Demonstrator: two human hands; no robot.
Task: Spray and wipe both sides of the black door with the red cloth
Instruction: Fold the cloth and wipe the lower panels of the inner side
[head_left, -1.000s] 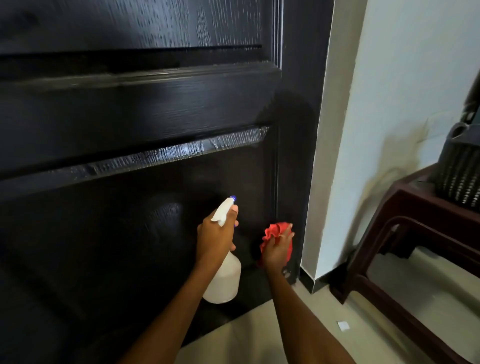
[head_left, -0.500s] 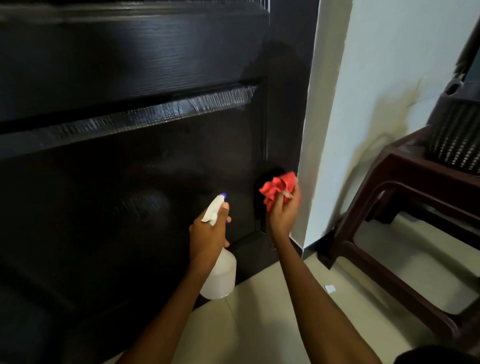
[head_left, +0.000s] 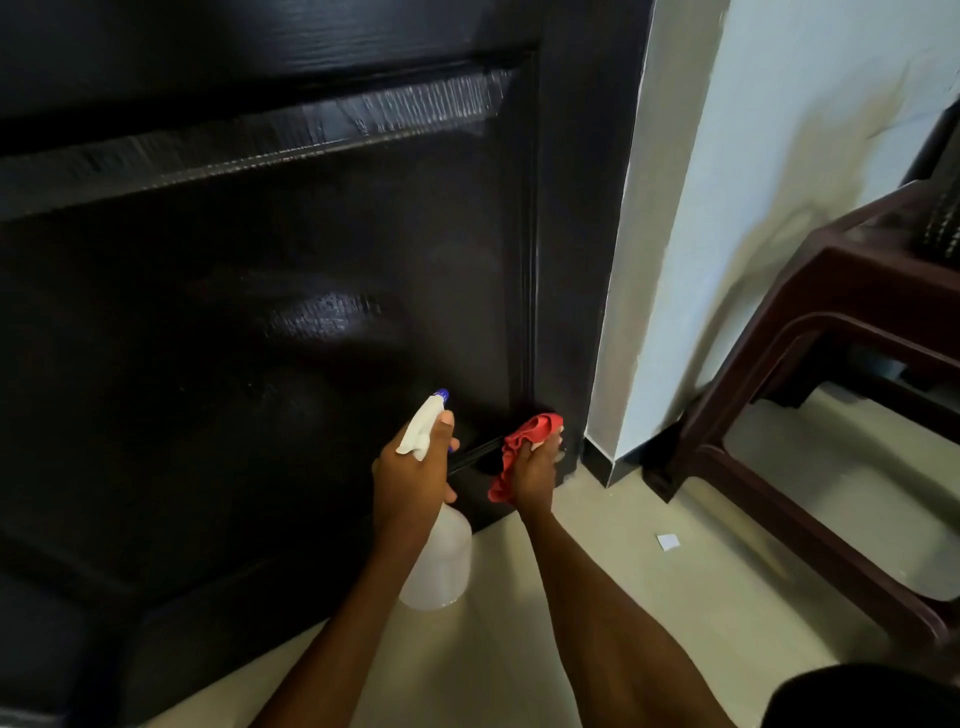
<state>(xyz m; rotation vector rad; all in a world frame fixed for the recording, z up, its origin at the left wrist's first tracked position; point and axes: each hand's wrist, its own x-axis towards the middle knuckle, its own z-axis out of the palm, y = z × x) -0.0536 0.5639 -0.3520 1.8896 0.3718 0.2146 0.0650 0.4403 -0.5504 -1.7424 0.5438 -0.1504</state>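
Observation:
The black door (head_left: 291, 322) fills the left and middle of the head view, with wet streaks on its raised moulding and lower panel. My left hand (head_left: 410, 478) grips a white spray bottle (head_left: 439, 561) with a blue nozzle tip, held close to the door's lower panel. My right hand (head_left: 535, 470) holds the bunched red cloth (head_left: 522, 439) against the door's bottom right corner, just above the floor.
A white wall (head_left: 753, 208) stands right of the door edge. A dark brown plastic stool (head_left: 831, 395) stands at the right, close to the wall. The floor (head_left: 649, 571) is beige tile with a small white scrap (head_left: 667, 540) on it.
My right hand has carried the red cloth down the door's right stile to its bottom corner. The view has tilted further down. My left hand keeps hold of the bottle.

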